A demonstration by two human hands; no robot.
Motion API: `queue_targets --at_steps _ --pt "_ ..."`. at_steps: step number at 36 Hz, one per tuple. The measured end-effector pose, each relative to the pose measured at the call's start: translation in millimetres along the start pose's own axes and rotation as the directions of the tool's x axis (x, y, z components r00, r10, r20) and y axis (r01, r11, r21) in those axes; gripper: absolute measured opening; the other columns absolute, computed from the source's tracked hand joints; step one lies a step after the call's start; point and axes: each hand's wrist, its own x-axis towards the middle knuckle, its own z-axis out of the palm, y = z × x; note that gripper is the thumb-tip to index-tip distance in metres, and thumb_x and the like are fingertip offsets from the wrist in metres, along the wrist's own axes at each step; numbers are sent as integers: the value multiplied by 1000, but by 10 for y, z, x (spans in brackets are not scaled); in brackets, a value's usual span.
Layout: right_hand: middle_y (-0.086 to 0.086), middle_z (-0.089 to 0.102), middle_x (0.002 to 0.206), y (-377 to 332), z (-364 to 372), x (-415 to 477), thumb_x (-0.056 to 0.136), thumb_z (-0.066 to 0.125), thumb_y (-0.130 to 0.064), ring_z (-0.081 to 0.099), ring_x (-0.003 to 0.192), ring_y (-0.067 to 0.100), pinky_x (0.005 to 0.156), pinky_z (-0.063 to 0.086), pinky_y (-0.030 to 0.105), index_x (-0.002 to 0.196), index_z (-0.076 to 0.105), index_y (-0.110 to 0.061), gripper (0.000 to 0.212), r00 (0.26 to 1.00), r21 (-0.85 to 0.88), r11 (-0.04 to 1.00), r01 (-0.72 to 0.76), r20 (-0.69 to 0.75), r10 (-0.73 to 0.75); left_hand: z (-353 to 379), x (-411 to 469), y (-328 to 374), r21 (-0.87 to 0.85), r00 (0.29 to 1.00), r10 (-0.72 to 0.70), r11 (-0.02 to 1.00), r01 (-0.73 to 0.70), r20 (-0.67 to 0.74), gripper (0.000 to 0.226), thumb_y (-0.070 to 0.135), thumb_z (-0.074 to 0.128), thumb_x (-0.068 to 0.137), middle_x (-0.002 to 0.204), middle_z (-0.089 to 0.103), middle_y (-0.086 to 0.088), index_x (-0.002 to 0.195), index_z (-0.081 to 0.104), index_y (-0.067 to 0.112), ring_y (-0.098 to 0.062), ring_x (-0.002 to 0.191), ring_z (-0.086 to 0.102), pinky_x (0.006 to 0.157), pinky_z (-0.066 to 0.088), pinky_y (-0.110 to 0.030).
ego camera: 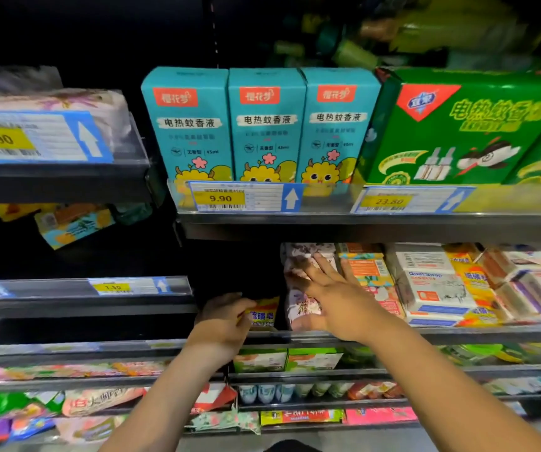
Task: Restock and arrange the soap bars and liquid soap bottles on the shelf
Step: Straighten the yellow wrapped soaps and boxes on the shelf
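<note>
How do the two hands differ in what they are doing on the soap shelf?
The left hand curls its fingers round a yellow soap pack; the right hand lies flat with straight fingers against a floral-wrapped pack. The left hand sits lower than the right hand. Both reach into the same shelf.

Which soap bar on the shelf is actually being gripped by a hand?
The yellow-wrapped bar at the row's left end: the left hand curls round it. The right hand only lies flat against the floral-wrapped bars.

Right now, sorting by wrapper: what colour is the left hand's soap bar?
Yellow soap bar, blue lettering; head view.
</note>
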Motion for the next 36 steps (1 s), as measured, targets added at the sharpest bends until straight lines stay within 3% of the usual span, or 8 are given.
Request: queue_targets --at_steps 6,9,12,15,24,28,32,36 --pt "-14 21 163 109 -108 -160 85 24 -83 10 153 16 125 5 46 140 42 -52 66 975 136 987 90 -216 -59 -144 -26 201 57 993 55 997 -49 -105 27 27 52 101 131 58 5 122 68 27 -18 127 51 106 40 -27" --pt "-3 53 145 297 -239 -361 91 51 -60 43 137 22 112 39 37 130 62 -39 45 937 255 965 61 -347 32 -254 -43 479 23 984 58 998 -55 -171 24 25 52 100 111 70 8 114 70 30 -14 101 66 87 48 -24" --pt "4 66 126 544 -392 -613 88 56 -49 55 120 27 101 45 31 122 70 -26 43 907 227 973 -51 -397 140 -347 -62 871 9 963 119 993 -121 -240 20 23 57 98 89 74 4 112 71 29 -18 77 69 68 45 -25" --pt "3 73 111 864 -441 -881 88 53 -50 63 105 30 93 48 33 113 74 -21 43 849 242 958 -150 -465 251 -363 -25 1298 -10 963 179 983 -185 -203 21 28 53 101 96 72 10 116 65 33 -16 89 69 68 43 -22" --pt "7 67 122 1843 -379 -1532 88 65 -24 65 102 31 74 50 37 118 65 -34 31 708 328 758 -564 -280 649 144 320 2415 51 865 481 876 -479 -143 34 43 46 92 131 53 16 119 63 32 -17 115 59 96 44 -23" --pt "3 61 135 1971 -287 -1572 82 60 -13 64 106 29 85 55 39 129 55 -37 53 761 335 749 -571 -127 636 298 502 2899 29 931 366 930 -366 10 48 51 41 101 155 35 11 146 39 36 -14 140 36 111 30 -26" --pt "-1 36 156 1990 -119 -1476 86 53 -10 53 130 24 113 33 44 147 35 -34 67 776 214 778 -591 -111 620 529 728 3313 148 959 273 948 -281 75 61 59 29 100 158 33 -1 152 30 28 -24 145 29 116 23 -37" --pt "12 22 158 2017 -48 -1406 91 43 0 54 126 35 100 46 44 153 23 -23 69 781 207 778 -594 -85 619 864 751 3317 354 961 276 899 -257 -2 77 66 11 92 163 22 0 156 20 24 -25 150 17 122 12 -46"
